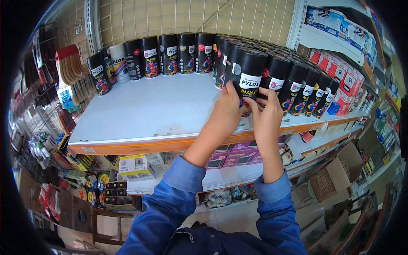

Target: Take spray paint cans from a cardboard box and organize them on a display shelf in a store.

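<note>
Between my hands stands a black Pylox Basics spray paint can (250, 70) with a white and multicoloured label, upright at the front left corner of a dense block of similar cans. My left hand (227, 110) grips its left side. My right hand (268, 110) holds it from the right, thumb across the lower front, hiding part of the label. Just right of it, a matching can (277, 71) begins the front row. Along the back of the white shelf (153, 108) runs a single row of spray cans (168, 54), including a white-and-blue can (120, 63) near the left end.
An orange price rail (153, 147) edges the shelf front. Paintbrushes (68, 63) hang at the left. Red and white boxes (342, 73) sit to the right. Purple boxes (237, 156) lie on the shelf below. An open cardboard box (331, 178) is at lower right.
</note>
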Tool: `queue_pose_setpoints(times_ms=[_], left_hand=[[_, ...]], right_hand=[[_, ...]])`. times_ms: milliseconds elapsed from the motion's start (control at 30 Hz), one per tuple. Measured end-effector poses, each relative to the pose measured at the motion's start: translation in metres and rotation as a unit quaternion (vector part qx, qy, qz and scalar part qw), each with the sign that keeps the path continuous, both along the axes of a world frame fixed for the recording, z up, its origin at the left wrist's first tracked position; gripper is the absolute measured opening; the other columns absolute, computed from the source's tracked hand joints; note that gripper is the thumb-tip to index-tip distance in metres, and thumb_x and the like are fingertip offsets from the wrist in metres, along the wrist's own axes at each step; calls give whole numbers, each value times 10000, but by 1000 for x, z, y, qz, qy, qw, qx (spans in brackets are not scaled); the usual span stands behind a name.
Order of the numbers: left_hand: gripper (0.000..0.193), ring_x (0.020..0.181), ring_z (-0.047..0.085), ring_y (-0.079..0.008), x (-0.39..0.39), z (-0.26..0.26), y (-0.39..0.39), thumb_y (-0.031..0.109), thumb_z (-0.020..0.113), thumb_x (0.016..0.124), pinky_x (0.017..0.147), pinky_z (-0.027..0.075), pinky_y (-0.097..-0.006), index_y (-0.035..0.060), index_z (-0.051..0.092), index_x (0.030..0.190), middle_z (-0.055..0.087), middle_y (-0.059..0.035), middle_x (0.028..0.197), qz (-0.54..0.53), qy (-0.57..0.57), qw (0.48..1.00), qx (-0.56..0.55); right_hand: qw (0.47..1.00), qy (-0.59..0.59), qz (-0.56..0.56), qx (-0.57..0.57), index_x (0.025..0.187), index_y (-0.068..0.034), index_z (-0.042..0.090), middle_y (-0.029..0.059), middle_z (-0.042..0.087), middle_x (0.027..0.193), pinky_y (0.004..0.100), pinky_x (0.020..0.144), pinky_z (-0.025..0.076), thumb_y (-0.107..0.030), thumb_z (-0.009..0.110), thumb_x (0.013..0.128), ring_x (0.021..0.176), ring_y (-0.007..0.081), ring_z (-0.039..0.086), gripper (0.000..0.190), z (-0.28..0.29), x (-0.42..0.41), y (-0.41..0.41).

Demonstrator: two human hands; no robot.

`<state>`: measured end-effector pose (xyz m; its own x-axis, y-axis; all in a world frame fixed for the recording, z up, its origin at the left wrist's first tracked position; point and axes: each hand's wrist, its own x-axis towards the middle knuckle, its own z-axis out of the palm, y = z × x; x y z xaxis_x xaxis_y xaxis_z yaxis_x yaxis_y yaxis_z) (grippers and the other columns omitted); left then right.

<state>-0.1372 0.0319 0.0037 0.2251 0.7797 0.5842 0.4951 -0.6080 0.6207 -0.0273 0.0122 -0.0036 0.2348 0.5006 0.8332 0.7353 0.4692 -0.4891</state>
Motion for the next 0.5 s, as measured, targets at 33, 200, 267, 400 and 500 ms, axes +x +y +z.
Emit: queue_pose_setpoints(times_ms=[33,200,267,400,500], left_hand=[[685,883,540,-432,2,0,1,92,652,705,720,468,-413,-134,231,1198,469,-320,1036,10,8,1000,-9],[792,908,529,-437,0,1,-9,120,678,697,727,474,-403,-139,178,1253,447,-326,1076,44,19,998,27],[758,935,520,-431,-14,-4,-21,119,674,706,750,470,-395,-126,207,1250,443,-313,1098,53,10,993,102],[569,969,530,-361,-67,-2,-78,89,668,721,811,462,-368,-64,380,1187,463,-224,1143,17,-45,980,193],[450,933,556,-302,-114,-26,-124,68,663,725,796,471,-347,-36,472,1120,502,-178,1109,-26,-64,987,143]], right_hand=[[1000,7,6,-1,972,15,475,165,554,869,341,587,488,-108,676,719,734,274,600,345,0,1,0],[998,20,64,-17,1045,41,445,212,547,936,337,643,492,-127,676,735,830,295,582,421,-2,3,0],[998,2,53,-26,1101,33,420,219,546,959,347,674,479,-151,675,742,846,312,572,477,-6,1,-12],[997,8,67,-30,1262,3,320,220,511,1095,367,810,417,-166,653,766,990,305,519,621,-11,-22,-48],[991,31,127,30,1265,0,331,205,514,1104,370,862,394,-79,612,780,1017,285,514,566,-23,-46,-69]])
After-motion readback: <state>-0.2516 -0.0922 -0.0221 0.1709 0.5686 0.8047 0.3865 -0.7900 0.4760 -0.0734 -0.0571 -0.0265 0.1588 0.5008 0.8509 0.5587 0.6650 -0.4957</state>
